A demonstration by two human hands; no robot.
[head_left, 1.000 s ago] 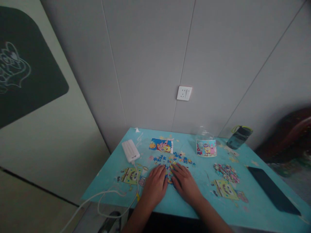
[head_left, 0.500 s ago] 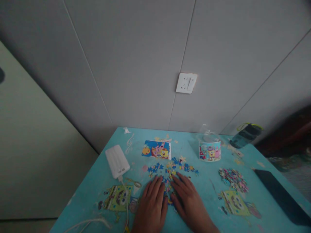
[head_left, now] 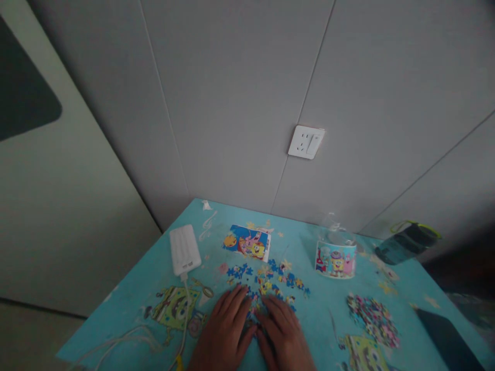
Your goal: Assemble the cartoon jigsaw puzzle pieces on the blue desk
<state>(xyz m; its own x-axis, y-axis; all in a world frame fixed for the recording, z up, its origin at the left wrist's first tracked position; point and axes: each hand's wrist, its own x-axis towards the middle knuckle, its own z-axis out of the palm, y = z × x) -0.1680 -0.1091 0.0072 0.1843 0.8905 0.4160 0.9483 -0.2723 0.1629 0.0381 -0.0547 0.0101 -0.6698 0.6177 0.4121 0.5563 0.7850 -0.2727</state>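
Observation:
My left hand (head_left: 225, 332) and my right hand (head_left: 283, 335) lie side by side, palms down and fingers stretched, on a turquoise cartoon-printed table (head_left: 309, 309). Their fingertips rest at the near edge of a scatter of small blue and yellow puzzle pieces (head_left: 266, 278). Some pieces sit between the two hands. A cartoon picture card (head_left: 246, 242) lies just beyond the scatter. Neither hand grips anything that I can see.
A white power bank (head_left: 184, 249) with a cable (head_left: 127, 337) lies at the left. A round cartoon-printed tin (head_left: 335, 257) stands at the right, a second pile of pieces (head_left: 372, 318) beyond it. A dark bottle (head_left: 408, 241), a black phone (head_left: 448, 345), and a wall socket (head_left: 306, 142) are also visible.
The view has shifted and tilted, so the table sits lower in frame. Both hands have drawn slightly toward me and closer together over the pieces.

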